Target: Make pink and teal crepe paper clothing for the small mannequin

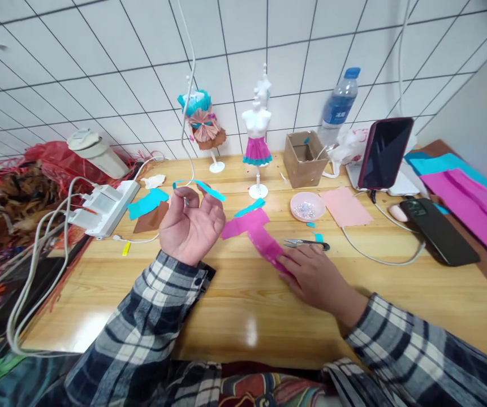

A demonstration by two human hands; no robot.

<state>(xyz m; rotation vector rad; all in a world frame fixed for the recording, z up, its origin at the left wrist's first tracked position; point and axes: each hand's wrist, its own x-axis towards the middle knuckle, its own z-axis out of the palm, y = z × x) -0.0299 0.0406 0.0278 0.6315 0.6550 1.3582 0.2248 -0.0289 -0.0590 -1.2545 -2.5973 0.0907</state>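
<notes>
Turquoise paper strip [211,191], pinched by left fingers [177,206] left of magenta paper strip [264,244] under right fingers [296,261] (grip unclear), may be torn by pulling.

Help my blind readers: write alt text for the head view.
The left hand holds up a blue strip; the right hand touches a pink strip on a wooden table. Behind stands a mannequin in a pink skirt.

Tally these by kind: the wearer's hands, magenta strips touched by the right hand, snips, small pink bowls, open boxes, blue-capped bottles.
Left hand and right hand: 2
Magenta strip: 1
Snips: 1
Pink bowl: 1
Open box: 1
Blue-capped bottle: 1
Total: 7
</notes>
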